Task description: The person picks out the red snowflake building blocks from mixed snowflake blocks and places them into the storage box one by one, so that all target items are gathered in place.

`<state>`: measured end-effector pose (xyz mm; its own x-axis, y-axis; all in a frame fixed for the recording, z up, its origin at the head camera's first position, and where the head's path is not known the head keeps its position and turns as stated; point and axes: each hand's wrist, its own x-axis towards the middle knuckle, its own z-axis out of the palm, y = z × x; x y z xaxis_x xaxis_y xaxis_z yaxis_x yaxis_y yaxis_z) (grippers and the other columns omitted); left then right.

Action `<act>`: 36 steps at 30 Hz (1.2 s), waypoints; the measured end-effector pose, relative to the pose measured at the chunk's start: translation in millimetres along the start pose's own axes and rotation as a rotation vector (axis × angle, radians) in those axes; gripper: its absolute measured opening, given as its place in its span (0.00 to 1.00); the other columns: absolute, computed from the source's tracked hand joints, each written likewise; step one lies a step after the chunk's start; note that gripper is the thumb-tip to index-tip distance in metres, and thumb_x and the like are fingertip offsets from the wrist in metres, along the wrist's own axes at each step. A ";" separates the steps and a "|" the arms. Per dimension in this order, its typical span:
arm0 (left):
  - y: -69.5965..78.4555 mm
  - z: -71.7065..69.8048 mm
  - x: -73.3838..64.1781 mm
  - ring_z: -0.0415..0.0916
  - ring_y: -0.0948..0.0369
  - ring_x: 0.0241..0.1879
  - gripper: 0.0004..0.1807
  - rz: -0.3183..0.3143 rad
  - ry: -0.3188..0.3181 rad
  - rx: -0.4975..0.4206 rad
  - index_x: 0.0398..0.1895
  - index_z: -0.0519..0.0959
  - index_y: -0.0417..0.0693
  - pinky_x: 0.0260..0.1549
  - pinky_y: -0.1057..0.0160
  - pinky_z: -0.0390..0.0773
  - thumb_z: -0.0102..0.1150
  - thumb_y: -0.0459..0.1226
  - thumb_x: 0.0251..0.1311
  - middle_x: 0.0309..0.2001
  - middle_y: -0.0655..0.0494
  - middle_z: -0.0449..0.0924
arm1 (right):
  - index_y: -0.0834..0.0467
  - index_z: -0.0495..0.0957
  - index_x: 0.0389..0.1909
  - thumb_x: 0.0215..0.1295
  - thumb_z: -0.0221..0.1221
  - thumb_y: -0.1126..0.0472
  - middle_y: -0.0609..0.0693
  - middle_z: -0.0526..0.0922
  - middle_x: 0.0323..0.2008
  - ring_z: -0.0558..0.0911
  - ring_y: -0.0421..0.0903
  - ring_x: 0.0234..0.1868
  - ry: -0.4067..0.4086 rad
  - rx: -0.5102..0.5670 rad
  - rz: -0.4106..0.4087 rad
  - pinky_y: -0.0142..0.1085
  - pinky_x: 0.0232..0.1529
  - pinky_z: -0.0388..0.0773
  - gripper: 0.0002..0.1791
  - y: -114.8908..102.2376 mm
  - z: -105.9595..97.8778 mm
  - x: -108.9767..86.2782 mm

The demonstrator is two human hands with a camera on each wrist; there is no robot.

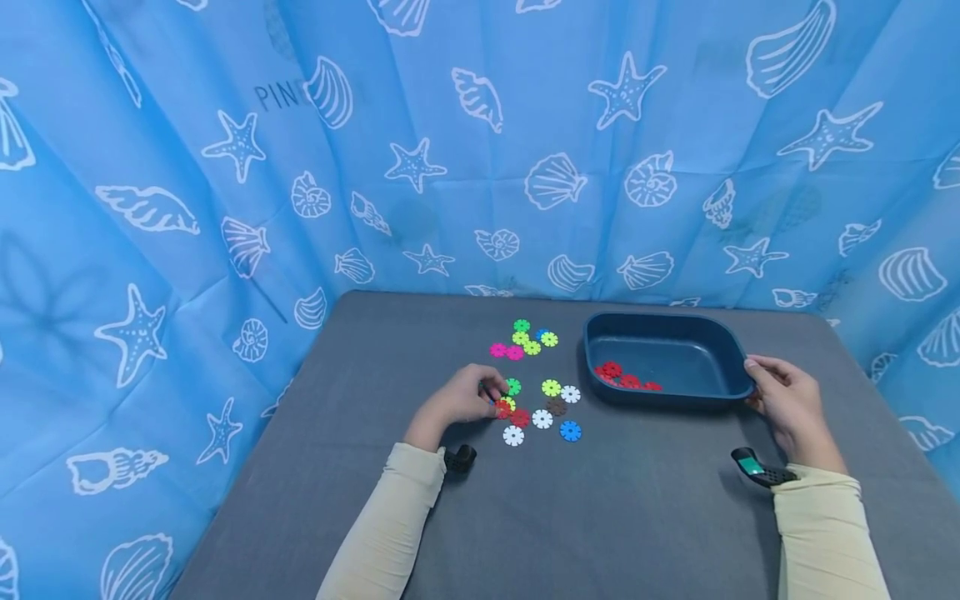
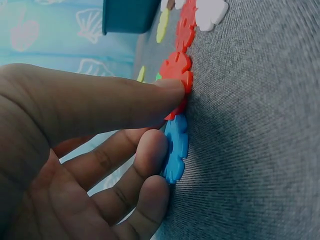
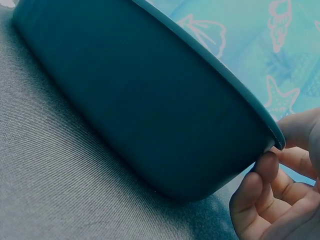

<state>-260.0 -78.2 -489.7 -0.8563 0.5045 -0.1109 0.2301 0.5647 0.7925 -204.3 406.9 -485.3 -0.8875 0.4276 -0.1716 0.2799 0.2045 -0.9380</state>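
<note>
My left hand [image 1: 467,396] is low over a cluster of notched plastic interlocking discs on the table. In the left wrist view, its thumb and fingers pinch a red interlocking disc [image 2: 176,66] close to the cloth. A blue disc [image 2: 177,150] is by the curled lower fingers. Another red disc [image 1: 520,418] lies just beside the held one. With my right hand [image 1: 793,408] I grip the right end of a dark blue basin [image 1: 675,358], thumb at the rim and fingers below it. Several red discs [image 1: 630,381] sit inside the basin, toward its left front.
Green [image 1: 513,386], yellow [image 1: 551,387], white [image 1: 542,419], brown [image 1: 557,407] and blue discs [image 1: 570,430] lie around the left hand. Farther back are pink discs [image 1: 514,352] and more green and yellow ones. A blue shell-print curtain [image 1: 480,183] hangs behind the grey table [image 1: 600,517].
</note>
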 end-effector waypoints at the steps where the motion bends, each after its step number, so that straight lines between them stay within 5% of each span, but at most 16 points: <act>1: 0.0 -0.2 -0.3 0.77 0.59 0.36 0.16 0.000 0.000 -0.001 0.49 0.85 0.42 0.37 0.62 0.80 0.70 0.24 0.58 0.41 0.51 0.81 | 0.49 0.76 0.64 0.81 0.55 0.45 0.35 0.78 0.41 0.78 0.35 0.35 0.000 0.000 0.000 0.28 0.32 0.82 0.19 -0.1 0.0 -0.3; 18: 9.6 2.2 6.1 0.79 0.58 0.38 0.06 0.040 0.042 -0.015 0.43 0.85 0.49 0.35 0.62 0.81 0.67 0.30 0.68 0.42 0.53 0.82 | 0.44 0.77 0.59 0.80 0.56 0.44 0.36 0.77 0.42 0.78 0.35 0.36 0.006 0.017 0.011 0.27 0.32 0.81 0.15 1.5 -1.1 3.9; 27: 35.9 19.5 27.3 0.83 0.57 0.44 0.09 0.135 0.067 -0.221 0.51 0.86 0.47 0.47 0.62 0.84 0.69 0.35 0.70 0.47 0.51 0.85 | 0.48 0.76 0.63 0.81 0.55 0.44 0.35 0.77 0.41 0.78 0.35 0.36 0.001 -0.002 0.013 0.27 0.33 0.81 0.19 0.7 -0.1 1.9; 36: 68.1 44.4 55.5 0.87 0.49 0.48 0.10 0.095 0.105 -0.450 0.51 0.86 0.50 0.56 0.42 0.85 0.68 0.36 0.69 0.46 0.53 0.84 | 0.50 0.76 0.65 0.81 0.55 0.44 0.36 0.76 0.42 0.78 0.35 0.36 0.002 -0.006 0.012 0.27 0.34 0.82 0.21 0.1 0.3 2.2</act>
<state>-271.3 17.2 -468.5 -0.8886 0.4583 0.0172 0.1058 0.1682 0.9801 -206.3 407.6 -485.9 -0.8833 0.4320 -0.1821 0.2927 0.2047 -0.9340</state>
